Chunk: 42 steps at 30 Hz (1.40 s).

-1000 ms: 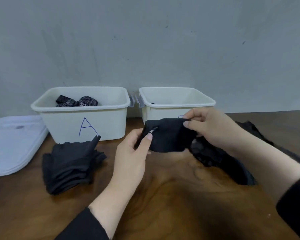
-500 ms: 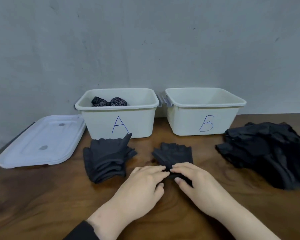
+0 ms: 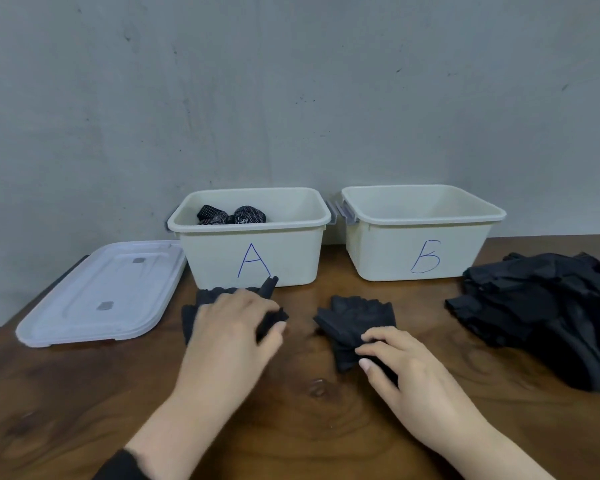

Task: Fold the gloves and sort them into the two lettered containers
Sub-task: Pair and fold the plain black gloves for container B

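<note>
Two cream containers stand side by side against the wall, container A (image 3: 253, 244) on the left already holding a dark dotted pair (image 3: 232, 215), container B (image 3: 420, 237) on the right showing nothing inside from this angle. On the wooden counter (image 3: 309, 410) a small stack of folded gloves (image 3: 201, 303) lies just in front of container A, probably staged there so it can go in as one batch. The left hand (image 3: 232, 327) lies on top of that stack with its fingers spread and only lightly bent, thumb at the stack's right edge; it looks to be covering or gathering the stack rather than pinching it, though motion blur hides the fingertips. The right hand (image 3: 395, 362) rests on the near end of a single fingerless glove (image 3: 355, 318) in the middle of the counter, fingers curved down onto the cloth and pressing it flat, which likely keeps the fold from springing open. To the right, near container B, a loose heap of unfolded gloves (image 3: 541, 313) waits, so most of the sorting seems still ahead. A translucent lid (image 3: 94, 299) lies flat left of container A, out of the working area.
</note>
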Motion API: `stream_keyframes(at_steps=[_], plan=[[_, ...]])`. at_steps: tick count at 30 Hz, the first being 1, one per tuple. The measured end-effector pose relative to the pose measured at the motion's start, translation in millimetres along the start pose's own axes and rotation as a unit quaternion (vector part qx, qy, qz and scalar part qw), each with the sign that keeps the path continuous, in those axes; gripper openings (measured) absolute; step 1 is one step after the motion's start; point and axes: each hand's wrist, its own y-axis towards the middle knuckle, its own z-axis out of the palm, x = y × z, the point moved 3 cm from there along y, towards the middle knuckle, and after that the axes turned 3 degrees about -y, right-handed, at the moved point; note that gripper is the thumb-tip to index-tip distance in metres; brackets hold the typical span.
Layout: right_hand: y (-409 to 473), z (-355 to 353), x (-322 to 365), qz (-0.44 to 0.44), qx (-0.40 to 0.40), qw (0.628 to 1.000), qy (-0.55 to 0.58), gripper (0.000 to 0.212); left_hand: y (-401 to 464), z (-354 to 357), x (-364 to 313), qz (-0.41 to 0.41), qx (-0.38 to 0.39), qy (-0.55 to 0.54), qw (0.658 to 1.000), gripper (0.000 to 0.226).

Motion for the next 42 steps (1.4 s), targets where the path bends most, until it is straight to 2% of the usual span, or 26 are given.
stream_keyframes(at_steps=[4,6,11,14,16,19,22,24,25,27,28,30,31,33,36,38,40,42], plan=[[2,0,6,-0.001,0.022,1.0,-0.006,0.035,-4,4,31,-0.056,0.137,0.038,0.988,0.037],[2,1,8,0.003,0.026,1.0,-0.008,0.036,-5,7,34,-0.054,0.151,0.027,0.987,0.032],[2,1,7,-0.001,0.021,1.0,0.006,0.035,-2,7,34,-0.056,0.097,-0.014,0.994,0.013],[2,0,5,0.003,-0.005,1.0,0.02,0.041,1,1,31,-0.066,0.006,-0.06,0.996,0.01],[1,-6,7,0.014,-0.055,0.997,0.046,0.047,6,-7,25,-0.078,-0.065,-0.097,0.99,0.014],[6,-22,19,0.034,-0.121,0.981,0.145,0.038,19,-23,5,-0.081,-0.139,-0.139,0.977,0.017],[17,-31,33,0.093,-0.118,0.943,0.296,0.033,35,-33,-31,-0.075,-0.167,-0.201,0.962,0.015],[25,-34,44,0.107,-0.104,0.906,0.396,0.044,43,-27,-54,-0.114,-0.138,-0.303,0.936,0.014],[28,-34,47,0.113,-0.1,0.882,0.446,0.048,47,-20,-66,-0.138,-0.095,-0.367,0.915,0.016],[32,-33,51,0.124,-0.086,0.845,0.513,0.038,47,-2,-88,-0.158,0.015,-0.491,0.857,0.023],[33,-35,51,0.135,-0.089,0.842,0.515,0.03,46,6,-96,-0.155,0.059,-0.528,0.833,0.025],[36,-40,43,0.18,-0.122,0.844,0.491,0.02,43,12,-99,-0.127,0.082,-0.542,0.827,0.027],[37,-45,35,0.206,-0.137,0.849,0.467,0.02,39,12,-95,-0.118,0.065,-0.538,0.832,0.027],[42,-61,18,0.23,-0.136,0.886,0.38,0.016,32,12,-78,-0.121,-0.008,-0.502,0.857,0.028],[55,-92,5,0.194,-0.07,0.934,0.291,0.016,15,20,-47,-0.137,-0.056,-0.387,0.91,0.028],[67,-110,2,0.162,-0.052,0.956,0.241,0.023,8,28,-36,-0.162,-0.052,-0.356,0.919,0.029],[79,-121,2,0.122,-0.067,0.977,0.162,0.023,7,31,-33,-0.167,-0.05,-0.346,0.922,0.029],[84,-125,5,0.097,-0.108,0.981,0.132,0.022,7,30,-36,-0.144,-0.045,-0.327,0.933,0.027]])
